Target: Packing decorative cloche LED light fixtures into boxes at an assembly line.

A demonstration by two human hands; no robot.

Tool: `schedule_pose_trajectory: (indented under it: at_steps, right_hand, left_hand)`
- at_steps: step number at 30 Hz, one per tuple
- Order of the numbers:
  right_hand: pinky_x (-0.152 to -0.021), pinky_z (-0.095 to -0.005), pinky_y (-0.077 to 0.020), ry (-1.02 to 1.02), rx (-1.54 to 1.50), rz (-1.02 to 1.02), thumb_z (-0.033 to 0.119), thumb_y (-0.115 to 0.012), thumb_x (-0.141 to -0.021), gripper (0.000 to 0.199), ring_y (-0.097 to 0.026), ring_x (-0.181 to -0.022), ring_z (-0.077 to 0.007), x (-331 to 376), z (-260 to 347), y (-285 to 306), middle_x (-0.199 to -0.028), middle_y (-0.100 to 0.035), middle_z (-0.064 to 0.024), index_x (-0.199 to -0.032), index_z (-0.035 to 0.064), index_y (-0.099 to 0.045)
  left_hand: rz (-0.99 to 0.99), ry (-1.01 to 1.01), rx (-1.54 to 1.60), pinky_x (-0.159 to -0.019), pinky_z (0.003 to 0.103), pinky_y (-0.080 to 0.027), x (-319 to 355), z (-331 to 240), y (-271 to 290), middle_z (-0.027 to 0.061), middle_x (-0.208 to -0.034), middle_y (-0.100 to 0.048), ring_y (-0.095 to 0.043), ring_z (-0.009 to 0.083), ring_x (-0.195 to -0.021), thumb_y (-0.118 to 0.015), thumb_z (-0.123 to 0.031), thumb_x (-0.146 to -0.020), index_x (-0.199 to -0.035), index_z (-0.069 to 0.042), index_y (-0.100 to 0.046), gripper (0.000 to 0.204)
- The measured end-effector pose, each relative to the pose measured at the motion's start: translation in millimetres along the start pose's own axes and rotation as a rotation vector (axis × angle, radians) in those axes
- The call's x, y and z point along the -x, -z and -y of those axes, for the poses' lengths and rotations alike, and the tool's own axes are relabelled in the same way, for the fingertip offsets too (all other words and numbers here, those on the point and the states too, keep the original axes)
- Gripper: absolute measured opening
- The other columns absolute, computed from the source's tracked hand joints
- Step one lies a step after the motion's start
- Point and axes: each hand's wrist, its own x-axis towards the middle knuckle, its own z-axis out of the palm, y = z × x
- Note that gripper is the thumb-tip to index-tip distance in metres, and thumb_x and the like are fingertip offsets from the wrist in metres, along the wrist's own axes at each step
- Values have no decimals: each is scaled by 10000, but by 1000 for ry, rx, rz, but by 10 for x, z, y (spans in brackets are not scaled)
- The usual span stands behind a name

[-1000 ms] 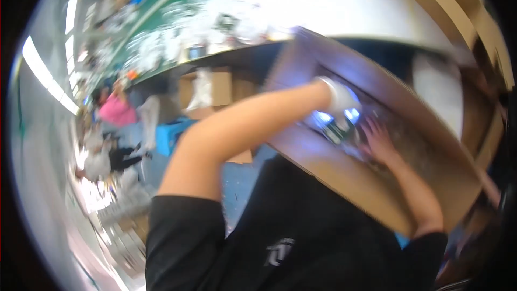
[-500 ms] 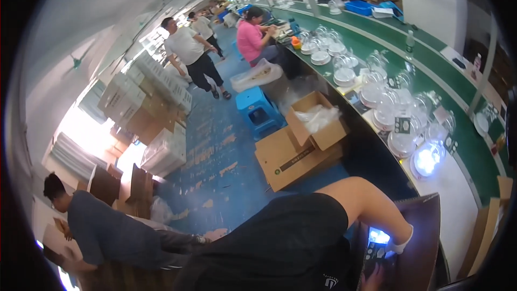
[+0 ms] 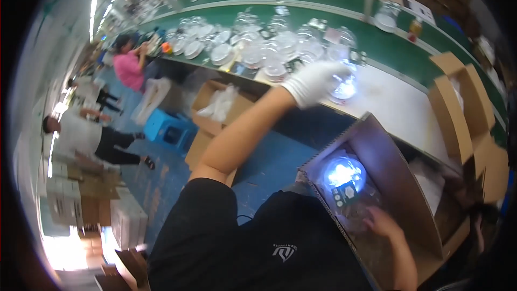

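Green workbenches [image 3: 388,48] run across a busy workshop, covered with clear glass lamps. The left hand [image 3: 312,82], in a white glove, is wrapped around a glowing glass lamp [image 3: 343,87] on the white bench top. The bare right hand [image 3: 381,221] lies open, holding nothing, inside a cardboard box [image 3: 398,178], near another lit lamp [image 3: 343,175].

A single head-worn fisheye view looks steeply down past the person's own shoulder and chest, close above an open cardboard box [image 3: 388,183]. It faces a long green workbench [image 3: 409,48] ahead, with the blue floor [image 3: 161,178] falling away left; edges bend toward the rim.
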Motion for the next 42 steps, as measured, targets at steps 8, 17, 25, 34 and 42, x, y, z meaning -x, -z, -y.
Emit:
schedule_pose_trajectory:
  at_steps: [8, 17, 25, 34, 42]
  right_hand:
    - [-1038, -440, -457, -86, 23, -442, 174, -717, -882, 487, -557, -1230, -389, 1068, 911, 924, -1354, -580, -179, -1317, 24, -560]
    - [-1028, -417, -466, -173, -107, -658, 157, -727, -868, 491, -575, -1223, -381, 1379, 1166, 613, -1347, -598, -171, -1318, 42, -569]
    - [-994, -398, -477, -197, -204, -763, 70, -726, -841, 438, -615, -1151, -384, 1244, 1168, 519, -1225, -648, -207, -1253, -20, -606]
    - [-969, -394, -487, -208, -246, -735, 75, -728, -837, 435, -639, -1107, -361, 1242, 1129, 403, -1175, -665, -206, -1246, -20, -615]
    - [-955, -402, -498, -162, -270, -696, 121, -743, -837, 445, -643, -1096, -358, 1220, 1014, 372, -1166, -667, -200, -1247, 0, -620]
  left_hand:
    - [58, 165, -354, -921, 463, -521, -644, 1245, -485, 193, -1217, -664, -646, 397, -1072, -585, -246, -946, -1298, -109, -609, 379]
    - [274, 321, -485, -925, 488, -524, -1287, 1451, -1320, 239, -1191, -661, -654, 388, -1092, -593, -292, -927, -1159, -70, -656, 327]
    - [162, 201, -342, -948, 457, -505, -1259, 1578, -1397, 178, -1212, -644, -637, 349, -1090, -644, -402, -904, -1068, -260, -777, 255]
    - [81, 513, -187, -900, 506, -519, -1280, 1474, -1404, 291, -1130, -663, -666, 435, -1028, -588, -334, -935, -1263, -2, -555, 467]
    - [93, 398, -314, -809, 536, -530, -1114, 1371, -1369, 251, -957, -711, -696, 431, -896, -548, -311, -947, -1185, -67, -570, 342]
